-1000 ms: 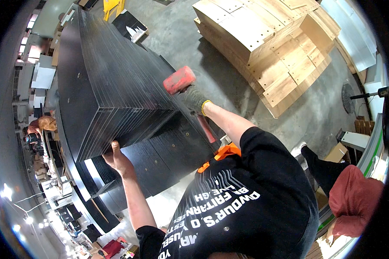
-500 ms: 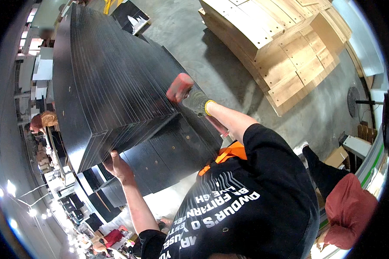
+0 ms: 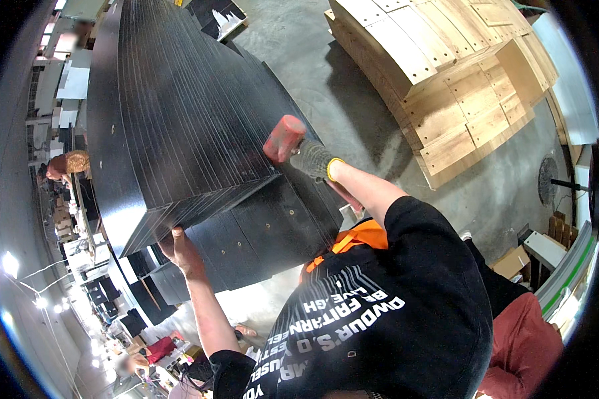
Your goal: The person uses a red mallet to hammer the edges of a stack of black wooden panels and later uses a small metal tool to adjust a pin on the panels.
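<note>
In front of me a long row of black panels (image 3: 180, 120) stands close together on edge. My left hand (image 3: 183, 253), bare, grips the near lower corner of the stack with the thumb up; its other fingers are partly hidden by the panels. In a grey knitted glove with a yellow cuff, my right hand (image 3: 311, 159) is closed round a red mallet (image 3: 285, 138), close under its head. The mallet's handle runs back below my wrist, and its head is over the right edge of the stack. Flat black boards (image 3: 246, 233) with small holes lie below the panels.
Light wood boards (image 3: 446, 113) with drilled holes are piled at the right across grey floor. A black box (image 3: 216, 18) with white pieces stands beyond the panels. A fan (image 3: 548, 181) is at far right. Another person in dark red (image 3: 522, 349) is behind me at the right.
The view has shifted slightly, so the panels and wood pile sit a little further right. My left hand keeps its hold, and the mallet stays by the panels' right edge.
</note>
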Tool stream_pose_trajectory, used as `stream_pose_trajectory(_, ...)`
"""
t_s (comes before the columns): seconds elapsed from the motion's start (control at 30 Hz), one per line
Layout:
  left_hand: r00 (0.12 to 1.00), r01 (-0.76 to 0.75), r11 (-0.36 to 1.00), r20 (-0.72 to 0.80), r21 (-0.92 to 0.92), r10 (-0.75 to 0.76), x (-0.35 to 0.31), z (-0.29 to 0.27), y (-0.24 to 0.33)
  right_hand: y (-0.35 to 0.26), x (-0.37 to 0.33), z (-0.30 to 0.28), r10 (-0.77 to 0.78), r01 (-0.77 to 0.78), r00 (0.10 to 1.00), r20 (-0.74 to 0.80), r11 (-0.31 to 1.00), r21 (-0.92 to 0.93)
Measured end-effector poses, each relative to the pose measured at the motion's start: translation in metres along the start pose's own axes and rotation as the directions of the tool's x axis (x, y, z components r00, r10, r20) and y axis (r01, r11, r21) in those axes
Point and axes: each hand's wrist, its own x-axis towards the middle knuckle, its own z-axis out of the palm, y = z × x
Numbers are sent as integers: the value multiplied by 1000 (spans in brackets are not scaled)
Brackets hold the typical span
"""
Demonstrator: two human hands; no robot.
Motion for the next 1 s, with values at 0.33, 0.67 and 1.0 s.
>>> stream_pose_trajectory(0.33,999,-9,995,-43,-99,5,-3,2,1,-6,-21,4,97,-91,995,-3,946,312)
stream_pose_trajectory(0.67,999,-37,987,-13,-154,35,1,-9,-13,-12,-39,5,104,-86,994,-36,937,338)
stream_pose_trajectory(1.0,921,365,918,206,-158,-331,-23,-23,-121,-51,-109,1,168,-95,976,-138,902,422)
